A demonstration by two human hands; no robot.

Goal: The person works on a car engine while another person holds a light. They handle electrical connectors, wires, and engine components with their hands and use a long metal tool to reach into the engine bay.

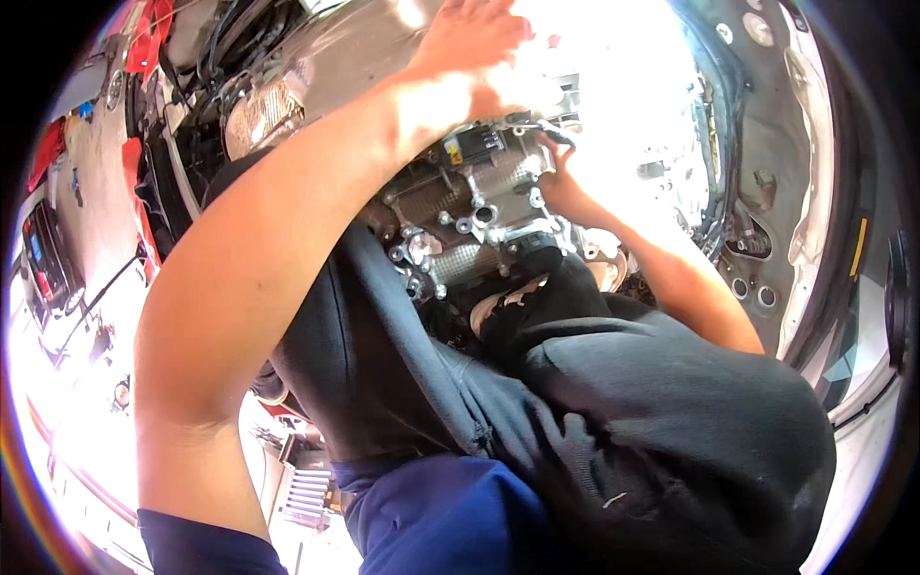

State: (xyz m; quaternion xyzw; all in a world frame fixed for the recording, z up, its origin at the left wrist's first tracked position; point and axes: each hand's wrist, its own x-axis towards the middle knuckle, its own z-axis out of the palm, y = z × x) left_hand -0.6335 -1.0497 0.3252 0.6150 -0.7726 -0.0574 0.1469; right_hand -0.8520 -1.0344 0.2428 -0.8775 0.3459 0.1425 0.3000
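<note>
A bare metal engine [470, 216] with ribbed plates, round ports and bolt bosses lies between my arms. My left hand [474, 43] is over its far part, and strong glare washes out the fingers and whatever they touch. Closer in, my right hand [567, 182] reaches from the right side. Its fingertips are closed at a small dark piece beside a thin metal rod or line [537, 123], too small to name. A black box-like part with a yellow mark [471, 146] sits on the engine just left of those fingertips.
My dark-trousered legs [613, 412] fold over the engine's near side. A grey car body panel [771, 182] with round holes borders the right. At left are a round, textured metal shield [261, 117], dark hoses and red straps [137, 192]. A dark car [50, 259] stands farther off.
</note>
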